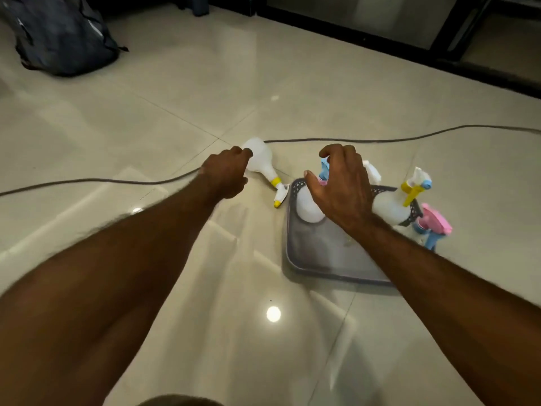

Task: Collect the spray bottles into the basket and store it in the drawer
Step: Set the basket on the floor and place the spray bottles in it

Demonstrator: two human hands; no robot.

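Bare left hand (227,174) fingers round smooth bulbous bottle (261,162); right hand (341,186) spread above mesh basket (322,253).

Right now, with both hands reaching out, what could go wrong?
The left hand reaches the lying bottle close to the cable; lifting could snag it. The right hand hovers over bottles standing in the basket; a bump could topple them. One pink bottle seems outside and may be forgotten.

This looks like a room in a home: a glossy floor (175,92) of large beige tiles, a dark backpack (61,33) slumped in one corner, a cable (380,139) trailing across, and dark-framed glass doors (395,19) along the far wall.
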